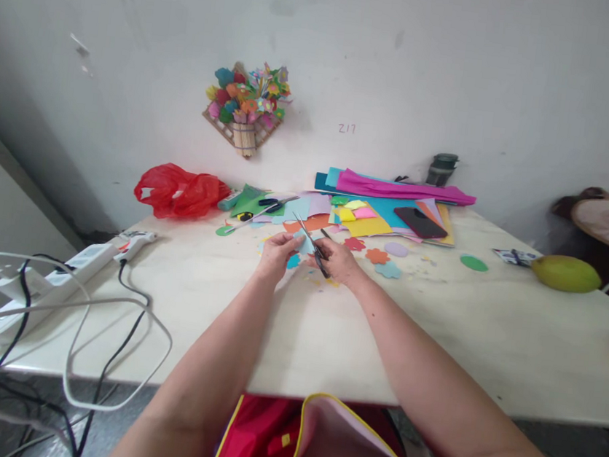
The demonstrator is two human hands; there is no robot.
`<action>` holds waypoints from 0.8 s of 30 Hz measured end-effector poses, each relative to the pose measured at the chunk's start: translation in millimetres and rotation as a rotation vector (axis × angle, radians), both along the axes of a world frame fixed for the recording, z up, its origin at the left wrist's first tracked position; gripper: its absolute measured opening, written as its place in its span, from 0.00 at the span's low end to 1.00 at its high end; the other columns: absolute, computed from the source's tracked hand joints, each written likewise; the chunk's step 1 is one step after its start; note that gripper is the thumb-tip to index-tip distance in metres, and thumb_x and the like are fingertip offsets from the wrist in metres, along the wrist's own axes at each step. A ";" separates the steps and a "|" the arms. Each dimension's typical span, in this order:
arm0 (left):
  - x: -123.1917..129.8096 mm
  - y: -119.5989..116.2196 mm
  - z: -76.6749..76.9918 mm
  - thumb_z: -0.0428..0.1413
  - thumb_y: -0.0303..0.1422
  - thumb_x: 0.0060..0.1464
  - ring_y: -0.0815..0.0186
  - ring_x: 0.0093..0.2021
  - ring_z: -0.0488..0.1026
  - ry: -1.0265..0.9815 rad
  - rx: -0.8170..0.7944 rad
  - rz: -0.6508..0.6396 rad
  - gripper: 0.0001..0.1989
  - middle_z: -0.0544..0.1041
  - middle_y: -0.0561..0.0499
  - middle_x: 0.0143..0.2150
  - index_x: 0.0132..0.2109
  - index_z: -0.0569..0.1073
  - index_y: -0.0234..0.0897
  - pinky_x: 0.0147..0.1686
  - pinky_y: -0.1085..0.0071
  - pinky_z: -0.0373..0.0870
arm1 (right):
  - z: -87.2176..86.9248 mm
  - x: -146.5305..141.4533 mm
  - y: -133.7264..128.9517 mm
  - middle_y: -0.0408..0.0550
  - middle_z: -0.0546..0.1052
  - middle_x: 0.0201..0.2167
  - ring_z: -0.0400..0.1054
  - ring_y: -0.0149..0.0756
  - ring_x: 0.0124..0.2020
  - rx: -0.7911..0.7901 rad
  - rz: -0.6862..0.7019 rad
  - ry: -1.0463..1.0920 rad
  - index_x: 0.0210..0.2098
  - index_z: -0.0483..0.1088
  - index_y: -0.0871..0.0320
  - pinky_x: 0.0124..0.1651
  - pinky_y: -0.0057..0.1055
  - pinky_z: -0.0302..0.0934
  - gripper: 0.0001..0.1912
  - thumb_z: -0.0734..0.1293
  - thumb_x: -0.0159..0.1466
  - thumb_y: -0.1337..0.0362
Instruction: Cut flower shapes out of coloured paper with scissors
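Observation:
Near the middle of the table, my left hand [278, 253] pinches a small light blue paper piece [307, 244]. My right hand [338, 260] is closed round the dark handles of a pair of scissors [320, 261], whose blades point up and left beside the blue piece. Just right of my right hand lie a red paper flower [354, 244], an orange one [377, 256] and a light blue one [388, 269]. A brighter blue cut-out [293, 261] rests under my hands, with small scraps around.
Coloured sheets [374, 225], a dark phone [420, 223] and a second pair of scissors [277, 204] lie behind my hands. A red plastic bag [179, 192] sits back left. Power strips [49, 291] with loose cables occupy the left; a green-yellow fruit [566, 274] is right.

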State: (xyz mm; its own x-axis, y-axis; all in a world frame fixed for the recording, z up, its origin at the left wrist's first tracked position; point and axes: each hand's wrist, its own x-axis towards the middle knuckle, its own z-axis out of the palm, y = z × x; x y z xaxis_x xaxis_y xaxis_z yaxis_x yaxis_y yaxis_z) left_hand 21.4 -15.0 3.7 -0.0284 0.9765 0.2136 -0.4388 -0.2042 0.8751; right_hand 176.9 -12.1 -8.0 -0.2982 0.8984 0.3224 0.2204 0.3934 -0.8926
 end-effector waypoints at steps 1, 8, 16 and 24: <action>0.3 -0.4 0.4 0.68 0.34 0.29 0.73 0.22 0.69 -0.005 -0.002 -0.003 0.14 0.72 0.55 0.21 0.23 0.70 0.34 0.27 0.74 0.64 | -1.1 -0.5 1.0 0.40 0.71 0.24 0.65 0.33 0.29 0.009 -0.006 0.015 0.35 0.69 0.55 0.29 0.26 0.57 0.19 0.73 0.45 0.58; 1.7 -0.4 0.9 0.68 0.33 0.28 0.73 0.21 0.68 -0.045 -0.022 -0.007 0.15 0.72 0.55 0.20 0.21 0.69 0.34 0.26 0.74 0.65 | -0.4 -0.9 0.2 0.38 0.67 0.20 0.60 0.27 0.21 -0.049 0.110 0.147 0.33 0.68 0.59 0.26 0.26 0.58 0.18 0.72 0.45 0.59; 2.7 1.5 -1.2 0.68 0.32 0.28 0.74 0.20 0.67 -0.067 -0.031 0.005 0.16 0.71 0.56 0.19 0.20 0.68 0.33 0.24 0.76 0.63 | 6.4 -0.2 -4.8 0.37 0.65 0.17 0.57 0.26 0.15 -0.125 0.102 0.114 0.33 0.69 0.60 0.20 0.26 0.56 0.17 0.72 0.45 0.59; 2.8 2.2 -2.4 0.68 0.32 0.29 0.74 0.20 0.67 -0.060 -0.023 0.002 0.15 0.70 0.56 0.18 0.21 0.68 0.33 0.24 0.75 0.63 | 7.3 -2.5 -8.6 0.36 0.65 0.15 0.56 0.25 0.14 -0.138 0.101 0.161 0.32 0.69 0.60 0.19 0.25 0.53 0.16 0.71 0.45 0.60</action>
